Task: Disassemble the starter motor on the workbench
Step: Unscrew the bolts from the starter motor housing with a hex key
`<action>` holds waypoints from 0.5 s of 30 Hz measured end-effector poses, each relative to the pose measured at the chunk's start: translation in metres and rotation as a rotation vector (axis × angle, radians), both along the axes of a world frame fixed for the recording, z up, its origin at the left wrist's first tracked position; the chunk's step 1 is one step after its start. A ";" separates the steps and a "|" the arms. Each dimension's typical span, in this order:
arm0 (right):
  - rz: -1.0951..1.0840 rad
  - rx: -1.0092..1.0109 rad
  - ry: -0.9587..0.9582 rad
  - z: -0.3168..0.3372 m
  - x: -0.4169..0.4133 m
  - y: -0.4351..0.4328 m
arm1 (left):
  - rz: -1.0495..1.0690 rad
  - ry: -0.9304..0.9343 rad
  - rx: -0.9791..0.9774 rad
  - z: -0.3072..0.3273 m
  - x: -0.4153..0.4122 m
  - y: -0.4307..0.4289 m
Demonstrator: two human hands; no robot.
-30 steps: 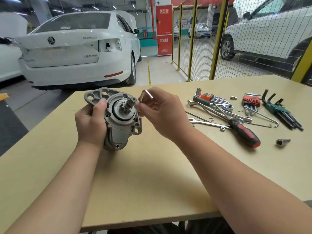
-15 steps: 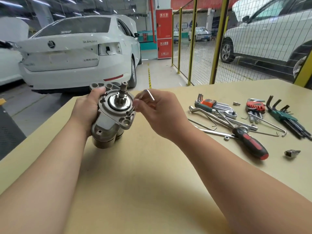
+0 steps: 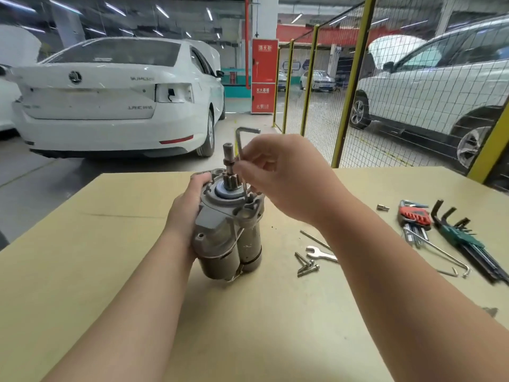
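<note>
You are looking down at the tan workbench (image 3: 110,271), and the starter motor (image 3: 228,235) stands on its end in the middle of it, a bit toward the far side. Its shaft (image 3: 228,158) with the little gear points straight up. Your left hand (image 3: 187,210) holds the motor on its left side, up near the top, with the fingers curled round the grey housing. Your right hand (image 3: 283,177) is just right of the shaft, and its fingertips pinch the long leg of an L-shaped hex key (image 3: 240,150). The key stands upright right beside the shaft. Its short leg sticks out to the right at the top, and its low tip sits at a hole in the motor's top plate on the near right side. You cannot tell how deep the tip goes. On the bench to the right of the motor lie a few loose screws (image 3: 307,264), touching each other, with a small open-end wrench (image 3: 321,253) just beside them. Farther right are a red set of hex keys (image 3: 414,216), a green set of hex keys (image 3: 457,235), and one long loose hex key (image 3: 440,252). A small metal bit (image 3: 382,207) lies left of the red set. Past the bench, a white car (image 3: 110,100) is parked on the far left, a red cabinet (image 3: 264,75) stands in the middle, and a yellow wire fence (image 3: 352,86) runs on the far right.
</note>
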State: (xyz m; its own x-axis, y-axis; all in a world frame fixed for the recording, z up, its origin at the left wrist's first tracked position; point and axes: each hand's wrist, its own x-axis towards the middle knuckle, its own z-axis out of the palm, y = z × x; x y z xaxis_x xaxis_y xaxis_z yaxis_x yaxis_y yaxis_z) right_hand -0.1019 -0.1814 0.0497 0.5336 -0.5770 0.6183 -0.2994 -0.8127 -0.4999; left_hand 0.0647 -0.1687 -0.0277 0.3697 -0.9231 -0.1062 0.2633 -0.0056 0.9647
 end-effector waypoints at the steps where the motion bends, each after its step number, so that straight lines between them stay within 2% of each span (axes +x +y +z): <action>1: -0.003 0.024 -0.049 -0.004 -0.004 -0.003 | -0.011 -0.013 0.002 0.002 -0.002 -0.004; 5: -0.008 0.050 -0.171 -0.012 -0.008 -0.014 | -0.106 -0.049 0.110 0.017 -0.003 -0.026; 10: -0.009 0.088 -0.241 -0.014 -0.013 -0.030 | -0.122 -0.083 0.135 0.028 -0.004 -0.056; 12: -0.018 0.069 -0.245 -0.014 -0.012 -0.036 | -0.117 -0.153 0.223 0.031 -0.005 -0.059; 14: -0.032 0.053 -0.224 -0.014 -0.012 -0.042 | -0.024 -0.296 0.334 0.034 -0.008 -0.063; 15: -0.038 0.063 -0.229 -0.014 -0.013 -0.045 | 0.046 -0.381 0.329 0.034 -0.009 -0.063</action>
